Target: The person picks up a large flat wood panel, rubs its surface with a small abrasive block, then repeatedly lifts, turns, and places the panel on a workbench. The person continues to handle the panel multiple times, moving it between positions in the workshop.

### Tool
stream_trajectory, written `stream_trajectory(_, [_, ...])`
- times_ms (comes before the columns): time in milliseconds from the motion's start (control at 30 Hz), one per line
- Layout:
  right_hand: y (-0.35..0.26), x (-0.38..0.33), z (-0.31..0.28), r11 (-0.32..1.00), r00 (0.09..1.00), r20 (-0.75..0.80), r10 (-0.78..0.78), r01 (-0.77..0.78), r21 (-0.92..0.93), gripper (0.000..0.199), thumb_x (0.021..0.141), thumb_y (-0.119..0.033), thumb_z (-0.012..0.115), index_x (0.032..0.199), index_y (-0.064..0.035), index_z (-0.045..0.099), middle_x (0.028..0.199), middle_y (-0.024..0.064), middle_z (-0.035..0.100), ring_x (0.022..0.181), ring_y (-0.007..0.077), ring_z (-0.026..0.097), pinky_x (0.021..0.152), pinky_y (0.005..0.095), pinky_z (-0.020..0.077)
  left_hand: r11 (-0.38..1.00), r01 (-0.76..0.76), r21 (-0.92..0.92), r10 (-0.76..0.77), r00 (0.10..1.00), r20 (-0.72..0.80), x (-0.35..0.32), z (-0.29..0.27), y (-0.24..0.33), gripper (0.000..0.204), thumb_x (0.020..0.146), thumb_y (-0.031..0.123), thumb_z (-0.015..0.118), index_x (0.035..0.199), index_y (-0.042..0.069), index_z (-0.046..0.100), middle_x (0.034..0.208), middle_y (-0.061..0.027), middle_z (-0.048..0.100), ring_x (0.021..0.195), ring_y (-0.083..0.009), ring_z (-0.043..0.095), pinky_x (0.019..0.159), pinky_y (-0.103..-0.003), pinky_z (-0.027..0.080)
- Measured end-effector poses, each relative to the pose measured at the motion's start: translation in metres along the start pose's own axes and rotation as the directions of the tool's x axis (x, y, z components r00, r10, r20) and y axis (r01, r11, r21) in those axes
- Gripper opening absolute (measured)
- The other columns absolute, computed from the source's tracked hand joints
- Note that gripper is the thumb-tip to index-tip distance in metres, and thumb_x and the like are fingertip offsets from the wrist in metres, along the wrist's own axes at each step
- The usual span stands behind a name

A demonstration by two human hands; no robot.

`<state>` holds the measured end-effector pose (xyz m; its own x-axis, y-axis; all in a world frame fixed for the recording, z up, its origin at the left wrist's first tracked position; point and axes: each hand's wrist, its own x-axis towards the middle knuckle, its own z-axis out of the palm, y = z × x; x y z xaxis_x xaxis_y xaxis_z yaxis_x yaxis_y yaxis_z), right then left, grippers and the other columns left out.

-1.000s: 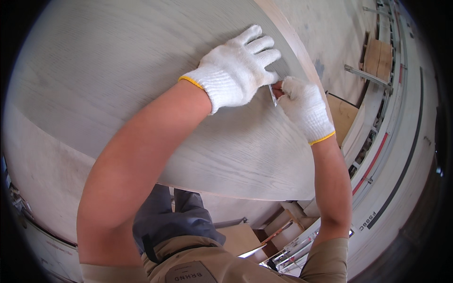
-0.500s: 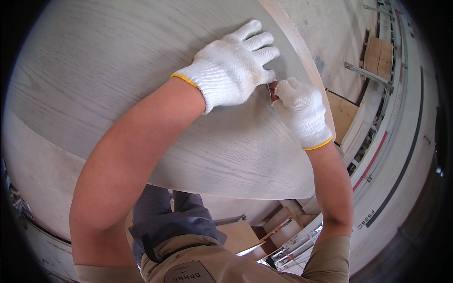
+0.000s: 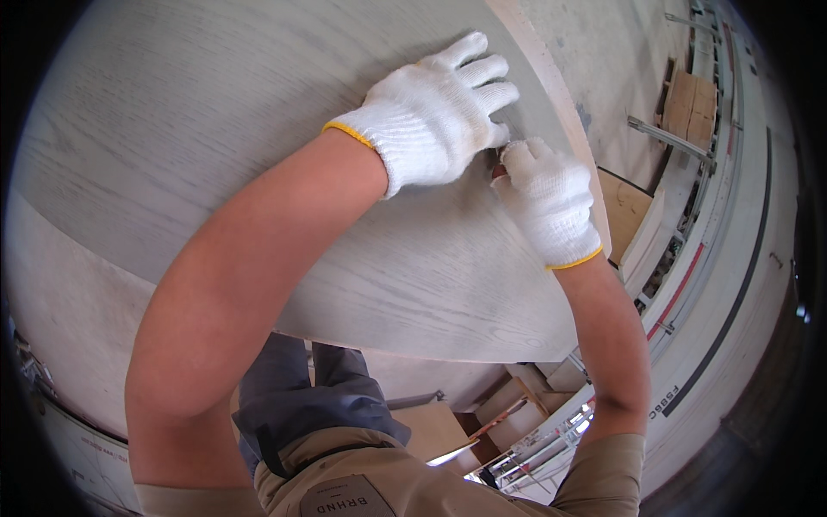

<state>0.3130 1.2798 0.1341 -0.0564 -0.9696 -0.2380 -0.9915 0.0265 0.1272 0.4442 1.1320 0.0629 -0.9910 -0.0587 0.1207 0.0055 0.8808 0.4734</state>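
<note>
A large grey panel with a wood-grain face (image 3: 413,276) lies before me. My left hand (image 3: 439,116), in a white knit glove with a yellow cuff, rests palm down on it with its fingers spread. Just to the right, my right hand (image 3: 551,198) wears a matching glove. Its fingers are curled closed low over the panel, close to the left thumb. A bare fingertip seems to show at the glove's edge. Whatever sits in that grip is hidden by the fingers and too small to name.
A pale strip edges the panel's right side. Beyond it run a long pale machine bed (image 3: 732,284) with metal bars, a cardboard-brown block (image 3: 689,108) and a wooden board (image 3: 622,207). Below the panel's near edge are my legs (image 3: 319,388) and another board (image 3: 426,429).
Both hands have shifted slightly; the left has slid a little to the right along the panel. The right hand stays closed and has moved slightly up and left, nearer the left thumb.
</note>
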Motion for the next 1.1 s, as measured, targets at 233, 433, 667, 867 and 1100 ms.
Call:
stream_trajectory(233, [0.005, 0.001, 0.004, 0.898, 0.967, 0.056, 0.249, -0.252, 0.361, 0.006, 0.078, -0.007, 0.072, 0.082, -0.0055, 0.068, 0.082, 0.0128, 0.067, 0.075, 0.0349, 0.068, 0.067, 0.0412, 0.0562, 0.999, -0.013, 0.036, 0.012, 0.999, 0.031, 0.000, -0.002, 0.000, 0.032, 0.101, 0.020, 0.056, 0.126, 0.027, 0.074, 0.153, -0.0014, 0.052, 0.150, -0.0281, 0.035, 0.130, -0.042, 0.027])
stream_trajectory(433, [0.005, 0.004, -0.002, 0.731, 0.888, 0.263, 0.378, -0.460, 0.504, 0.011, 0.080, -0.008, 0.072, 0.090, -0.0020, 0.072, 0.089, 0.0175, 0.070, 0.079, 0.0349, 0.069, 0.072, 0.0407, 0.0553, 0.999, -0.002, 0.043, 0.001, 1.000, 0.028, -0.003, -0.004, -0.001, 0.031, 0.100, 0.023, 0.056, 0.125, 0.028, 0.075, 0.154, -0.0021, 0.051, 0.151, -0.0303, 0.034, 0.129, -0.042, 0.029])
stream_trajectory(667, [0.009, 0.000, 0.005, 0.611, 0.838, 0.327, 0.437, -0.543, 0.576, 0.015, 0.082, -0.008, 0.071, 0.095, 0.0003, 0.073, 0.086, 0.0184, 0.072, 0.077, 0.0292, 0.069, 0.072, 0.0372, 0.0547, 0.999, 0.008, 0.037, -0.009, 1.000, 0.012, -0.002, -0.002, -0.002, 0.030, 0.102, 0.024, 0.055, 0.125, 0.028, 0.075, 0.153, -0.0007, 0.052, 0.151, -0.0281, 0.034, 0.129, -0.043, 0.027])
stream_trajectory(867, [0.011, -0.001, 0.007, 0.487, 0.782, 0.387, 0.489, -0.613, 0.622, 0.016, 0.086, -0.009, 0.071, 0.097, 0.0015, 0.074, 0.080, 0.0148, 0.070, 0.071, 0.0166, 0.064, 0.069, 0.0328, 0.0535, 0.999, 0.010, 0.051, -0.012, 0.999, 0.045, -0.001, -0.004, -0.001, 0.029, 0.102, 0.024, 0.057, 0.123, 0.029, 0.075, 0.156, -0.0010, 0.049, 0.153, -0.0310, 0.032, 0.129, -0.043, 0.029])
stream_trajectory(1100, [0.011, -0.003, 0.009, 0.547, 0.812, 0.347, 0.469, -0.575, 0.608, 0.018, 0.084, -0.010, 0.075, 0.098, 0.0008, 0.074, 0.084, 0.0148, 0.072, 0.071, 0.0188, 0.067, 0.068, 0.0322, 0.0546, 0.998, 0.009, 0.062, -0.012, 0.999, 0.051, 0.001, -0.002, -0.002, 0.029, 0.102, 0.023, 0.057, 0.124, 0.029, 0.074, 0.155, -0.0011, 0.050, 0.152, -0.0291, 0.033, 0.131, -0.043, 0.026])
